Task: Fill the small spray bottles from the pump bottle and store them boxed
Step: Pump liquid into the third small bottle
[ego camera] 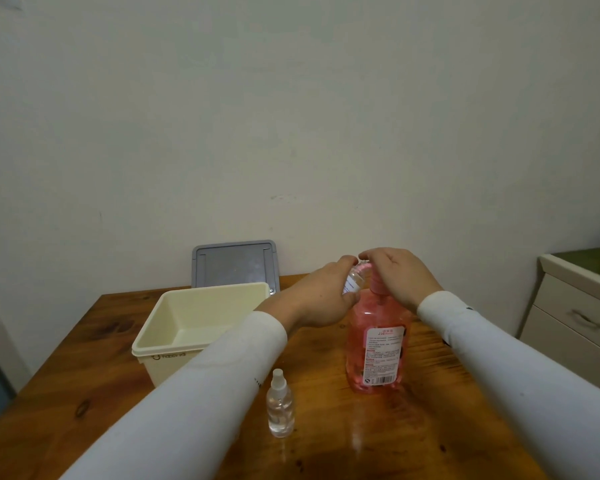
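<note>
A pink pump bottle (378, 344) stands on the wooden table (326, 452). My right hand (400, 277) lies over its pump head, fingers pressing down on it. My left hand (323, 296) grips a small clear spray bottle (353, 280), tilted with its mouth up against the pump spout. A second small spray bottle (280, 405) with its white sprayer on stands upright near the table's front. The cream box (174, 341) sits open at the left, nothing visible inside.
The grey lid (234, 265) leans against the wall behind the cream box. A cabinet with drawers (582, 317) stands at the right, beyond the table's edge. White sleeves cover both forearms.
</note>
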### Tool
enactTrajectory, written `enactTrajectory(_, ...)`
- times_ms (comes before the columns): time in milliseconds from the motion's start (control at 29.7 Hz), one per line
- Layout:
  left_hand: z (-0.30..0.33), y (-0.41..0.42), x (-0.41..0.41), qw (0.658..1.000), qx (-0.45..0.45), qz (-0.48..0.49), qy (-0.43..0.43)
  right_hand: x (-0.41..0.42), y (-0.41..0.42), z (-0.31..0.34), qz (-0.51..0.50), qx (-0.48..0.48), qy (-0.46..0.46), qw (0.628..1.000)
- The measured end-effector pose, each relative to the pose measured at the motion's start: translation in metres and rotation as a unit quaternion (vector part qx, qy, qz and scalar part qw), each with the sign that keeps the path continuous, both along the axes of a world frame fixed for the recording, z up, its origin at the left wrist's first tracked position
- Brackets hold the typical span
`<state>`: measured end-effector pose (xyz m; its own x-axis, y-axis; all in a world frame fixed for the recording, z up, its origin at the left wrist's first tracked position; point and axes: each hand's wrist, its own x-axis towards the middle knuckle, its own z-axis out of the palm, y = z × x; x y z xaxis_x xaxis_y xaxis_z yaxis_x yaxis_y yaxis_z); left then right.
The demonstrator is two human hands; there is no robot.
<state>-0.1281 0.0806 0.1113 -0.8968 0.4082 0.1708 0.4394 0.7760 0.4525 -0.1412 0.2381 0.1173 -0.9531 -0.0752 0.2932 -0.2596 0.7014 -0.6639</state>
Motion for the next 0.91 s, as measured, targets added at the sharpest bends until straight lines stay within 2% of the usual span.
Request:
enactTrajectory(337,0.012,0.0,-0.003,1.0,-0.005,-0.002,0.015,-0.001,0.0,0.015,-0.001,0.0,0.005,1.0)
enactTrajectory(639,-0.001,-0.002,-0.003,1.0,-0.004,0.002,-0.007,-0.003,0.0,0.0,0.005,0.037,-0.007,0.999)
enactTrajectory(909,0.01,0.0,-0.001,1.0,0.002,-0.001,0.009,0.001,0.001,0.013,0.009,0.008,0.003,1.0)
